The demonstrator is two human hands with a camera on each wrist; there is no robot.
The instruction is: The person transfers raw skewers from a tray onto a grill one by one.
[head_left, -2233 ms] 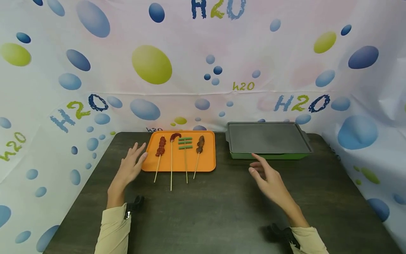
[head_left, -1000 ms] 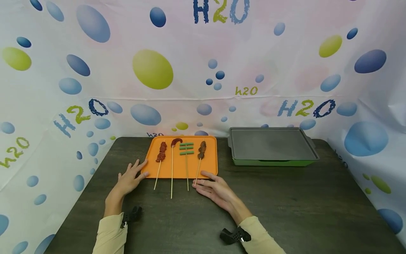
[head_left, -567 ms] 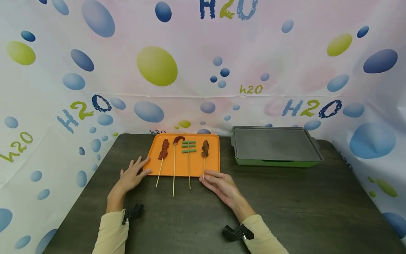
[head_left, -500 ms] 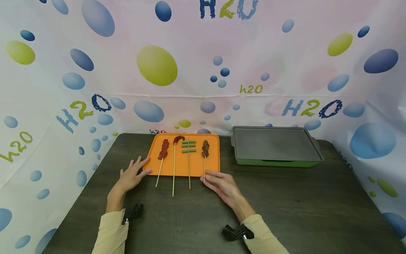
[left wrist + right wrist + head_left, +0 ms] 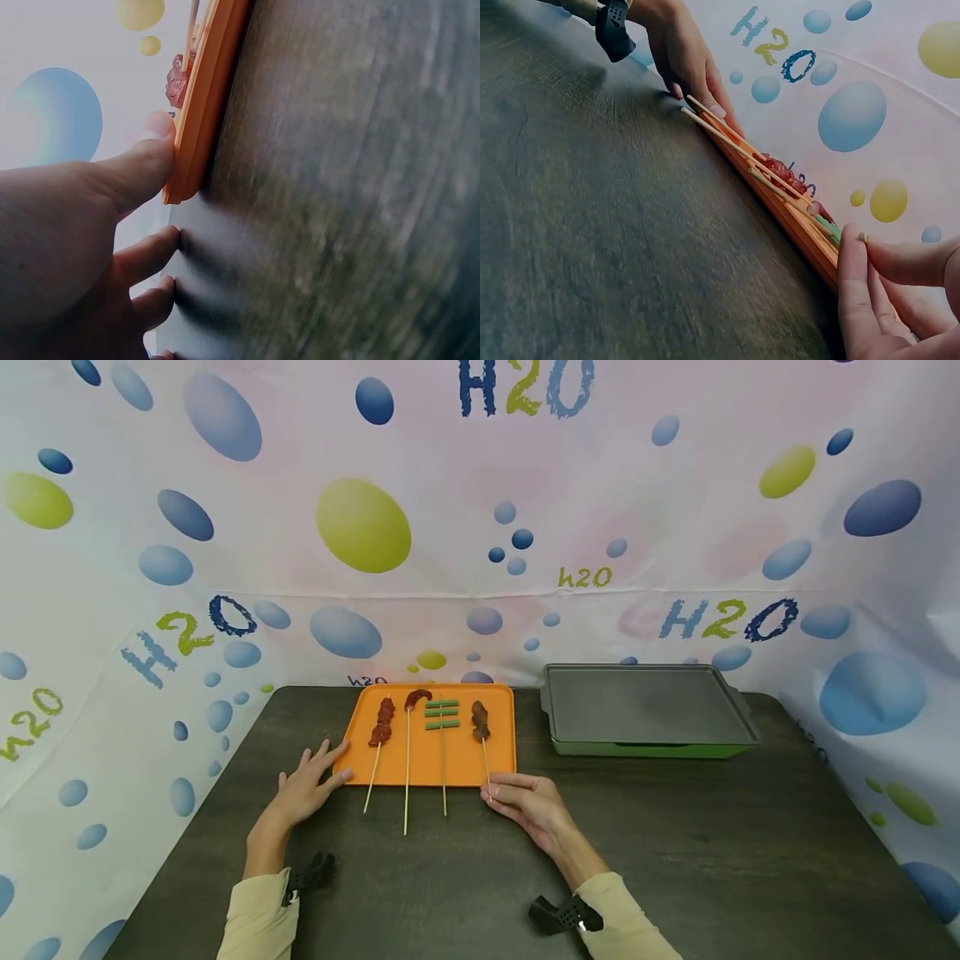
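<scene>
Probably to steady the orange tray (image 5: pixel 425 762), the left hand (image 5: pixel 302 792) rests with fingers spread at its left edge, thumb against the rim. By the tray's near right corner, the right hand (image 5: pixel 534 810) pinches the stick of the brown skewer (image 5: pixel 480 722), whose meat is over the tray. Three other skewers (image 5: pixel 381 727) overhang its near edge, perhaps for easy grasping. Right of the tray sits a grey-topped green box (image 5: pixel 648 706), no label visible. Behind the tray, the backdrop (image 5: pixel 450 510) reads "H2O".
</scene>
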